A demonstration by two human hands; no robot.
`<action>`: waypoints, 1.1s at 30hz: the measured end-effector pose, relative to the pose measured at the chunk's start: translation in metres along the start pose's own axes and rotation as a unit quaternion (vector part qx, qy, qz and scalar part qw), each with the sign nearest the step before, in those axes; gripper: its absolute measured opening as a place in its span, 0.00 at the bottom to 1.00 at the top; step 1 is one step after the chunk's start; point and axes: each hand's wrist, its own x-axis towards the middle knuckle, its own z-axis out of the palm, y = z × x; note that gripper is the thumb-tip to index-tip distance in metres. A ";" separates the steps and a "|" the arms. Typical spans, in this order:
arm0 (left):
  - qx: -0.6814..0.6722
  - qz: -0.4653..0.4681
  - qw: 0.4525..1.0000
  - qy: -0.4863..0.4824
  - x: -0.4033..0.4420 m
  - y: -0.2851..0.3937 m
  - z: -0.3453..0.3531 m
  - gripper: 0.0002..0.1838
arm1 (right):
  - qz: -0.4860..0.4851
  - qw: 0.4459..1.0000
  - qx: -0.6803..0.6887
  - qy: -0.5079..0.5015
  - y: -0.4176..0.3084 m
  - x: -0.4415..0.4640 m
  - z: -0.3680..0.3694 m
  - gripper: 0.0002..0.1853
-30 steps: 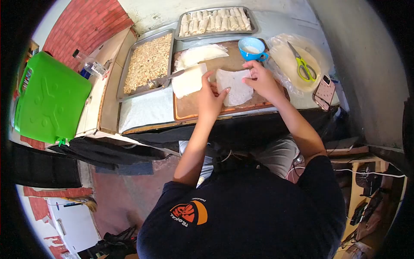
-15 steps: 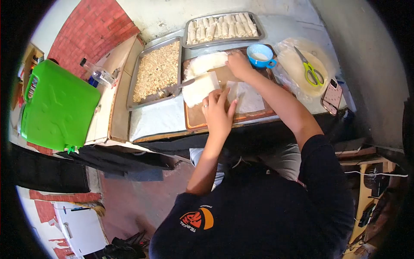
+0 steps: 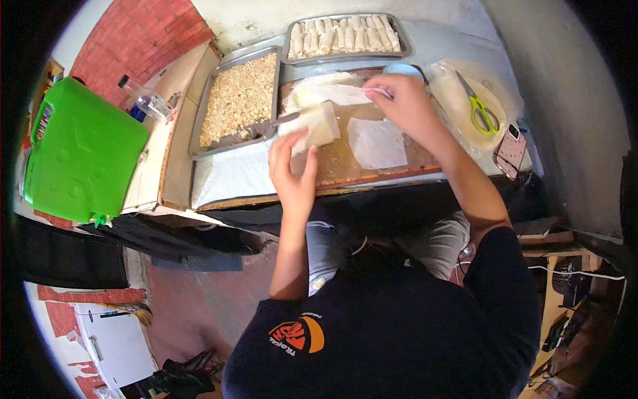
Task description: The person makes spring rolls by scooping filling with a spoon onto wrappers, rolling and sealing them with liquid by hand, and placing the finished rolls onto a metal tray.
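Note:
My right hand [image 3: 404, 100] is closed at the fingertips on the edge of a thin white sheet [image 3: 335, 94], which looks like a wrapper or its plastic cover. My left hand [image 3: 292, 174] has thumb and fingers apart, at the near left corner of a stack of pale square wrappers [image 3: 322, 126]; whether it touches them I cannot tell. One single wrapper [image 3: 377, 143] lies flat on the wooden board [image 3: 342, 159]. A spoon or knife handle [image 3: 287, 118] spans from the filling tray to the stack. Behind my right hand, a blue cup [image 3: 402, 69] is mostly hidden.
A tray of crumbly filling [image 3: 239, 96] stands at left, a tray of rolled pieces [image 3: 342, 36] at the back. Green-handled scissors [image 3: 480, 110] lie on round wrappers in plastic [image 3: 445, 100], beside a phone [image 3: 511, 151]. A bottle [image 3: 149, 103] and green container [image 3: 86, 153] are far left.
My left hand has moved left, off the single wrapper's side to the stack's near corner. My right hand has moved right and nearer, pulling the thin sheet's edge and covering the cup.

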 end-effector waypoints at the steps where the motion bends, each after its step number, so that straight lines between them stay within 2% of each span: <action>1: 0.014 0.026 1.000 0.004 0.007 0.008 0.006 0.20 | 0.035 0.998 0.042 -0.042 -0.007 -0.008 -0.014 0.08; 3: -0.038 0.023 0.999 -0.004 0.009 0.022 0.029 0.24 | 0.105 0.979 0.127 -0.120 -0.014 -0.024 -0.038 0.09; 4: -0.090 -0.001 0.994 -0.060 0.009 0.016 0.038 0.25 | 0.153 0.945 0.233 -0.169 -0.017 -0.029 -0.049 0.11; 5: -0.139 -0.031 0.983 -0.114 0.009 0.011 0.047 0.26 | 0.170 0.938 0.244 -0.179 -0.013 -0.035 -0.055 0.10; 7: -0.279 -0.134 0.896 -0.318 0.003 -0.021 0.053 0.28 | 0.201 0.921 0.267 -0.197 -0.002 -0.046 -0.067 0.08; 8: -0.349 -0.185 0.839 -0.375 0.002 -0.025 0.052 0.29 | 0.210 0.925 0.263 -0.176 0.008 -0.054 -0.067 0.07; 11: -0.394 -0.209 0.816 -0.368 -0.002 -0.011 0.046 0.33 | 0.261 0.895 0.315 -0.175 0.028 -0.076 -0.061 0.07; 12: -0.425 -0.228 0.796 -0.366 -0.003 -0.005 0.044 0.32 | 0.268 0.885 0.338 -0.177 0.033 -0.082 -0.057 0.07; 15: -0.474 -0.300 0.742 -0.367 -0.004 -0.001 0.041 0.28 | 0.287 0.888 0.325 -0.152 0.046 -0.095 -0.045 0.09; 17: -0.456 -0.367 0.716 -0.381 -0.002 -0.014 0.038 0.27 | 0.260 0.922 0.257 -0.129 0.059 -0.100 -0.037 0.10; 20: -0.316 -0.317 0.834 -0.323 0.004 -0.003 0.039 0.25 | 0.225 0.956 0.155 -0.110 0.075 -0.108 -0.023 0.11; 23: -0.212 -0.208 0.908 -0.296 -0.004 -0.027 0.044 0.23 | 0.197 0.975 0.055 -0.092 0.074 -0.112 -0.017 0.09; 26: -0.074 -0.175 0.944 -0.269 -0.005 -0.017 0.045 0.20 | 0.192 0.978 0.013 -0.076 0.066 -0.115 -0.014 0.09; 30: -0.032 -0.146 0.963 -0.226 -0.012 -0.010 0.050 0.18 | 0.164 0.984 -0.043 -0.044 0.059 -0.117 -0.011 0.09; 33: -0.018 -0.104 0.976 -0.189 -0.017 -0.011 0.054 0.15 | 0.098 0.994 -0.041 0.005 0.049 -0.119 -0.007 0.12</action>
